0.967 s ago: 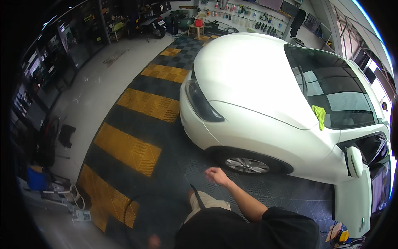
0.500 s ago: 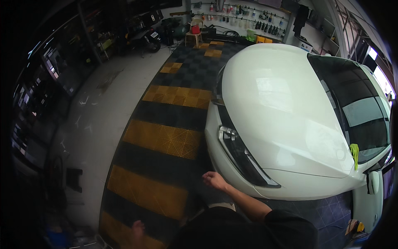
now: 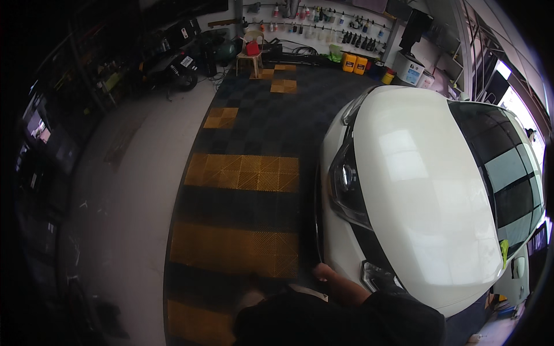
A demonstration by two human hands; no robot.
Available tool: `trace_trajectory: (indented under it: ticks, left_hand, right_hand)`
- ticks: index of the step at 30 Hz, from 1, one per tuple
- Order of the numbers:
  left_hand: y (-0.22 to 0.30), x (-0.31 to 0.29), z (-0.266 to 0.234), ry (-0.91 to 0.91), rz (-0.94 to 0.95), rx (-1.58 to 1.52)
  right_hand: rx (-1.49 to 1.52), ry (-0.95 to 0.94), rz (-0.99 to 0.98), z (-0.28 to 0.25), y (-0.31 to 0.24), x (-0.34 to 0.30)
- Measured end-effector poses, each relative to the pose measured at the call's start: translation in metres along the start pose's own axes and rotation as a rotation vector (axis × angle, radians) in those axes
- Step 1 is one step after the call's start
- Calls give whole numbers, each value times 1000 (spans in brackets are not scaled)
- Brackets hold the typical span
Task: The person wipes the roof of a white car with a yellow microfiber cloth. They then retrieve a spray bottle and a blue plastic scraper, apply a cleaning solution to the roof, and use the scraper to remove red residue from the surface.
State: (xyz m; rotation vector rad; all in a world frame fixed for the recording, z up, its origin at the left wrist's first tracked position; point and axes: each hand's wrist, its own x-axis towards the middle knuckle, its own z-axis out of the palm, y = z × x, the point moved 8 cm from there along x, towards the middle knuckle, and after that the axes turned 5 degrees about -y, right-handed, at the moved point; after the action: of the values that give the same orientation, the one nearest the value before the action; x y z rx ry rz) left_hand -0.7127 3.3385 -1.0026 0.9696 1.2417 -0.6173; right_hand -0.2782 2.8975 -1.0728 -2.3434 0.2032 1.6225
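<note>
My right hand (image 3: 324, 271) hangs low in front of the white car (image 3: 424, 184), beside its bumper and apart from it. The fingers look loosely curled, and nothing shows in them. A smeared pale shape (image 3: 252, 297) lies left of my dark clothing; it may be my left hand, but I cannot make out its fingers. Both headlights show; the far headlight (image 3: 346, 176) is in full view, and the near headlight (image 3: 381, 277) lies just right of my right forearm. A yellow-green cloth (image 3: 504, 251) rests near the base of the windshield.
Black and orange floor tiles (image 3: 242, 173) run along the car's front, with grey floor (image 3: 130, 190) to the left. Farther off stand a chair with a red item (image 3: 252, 48), a motorcycle (image 3: 182, 72), yellow jugs (image 3: 354, 63) and wall racks of bottles (image 3: 314, 29).
My view has shifted forward along the car's front, and its far headlight has come into sight. My right hand is drawn closer to my body. The left hand is no longer clearly visible.
</note>
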Motion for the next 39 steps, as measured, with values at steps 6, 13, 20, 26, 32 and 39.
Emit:
trace_trajectory:
  ticks: [6,13,20,26,32,39]
  left_hand:
    - [377,34,-197,282,129,386]
    - [905,69,-171,608,840,276]
    - [1033,213,81,116,383,697]
    - [1103,291,206,-65,20,800]
    - [1305,355,341,-124,-35,1037]
    - [1749,436,574,27,296,1112]
  right_hand:
    - [718,-4,95,-44,-28,-50]
    - [746,40,269,-169,-132,66]
    - [739,354,-256,-496,-401,132]
    - [722,518,-474,-791,-535,138]
    - [1320,555,47,-867,-446,240]
    - [1460,336,479,-797,-373,284]
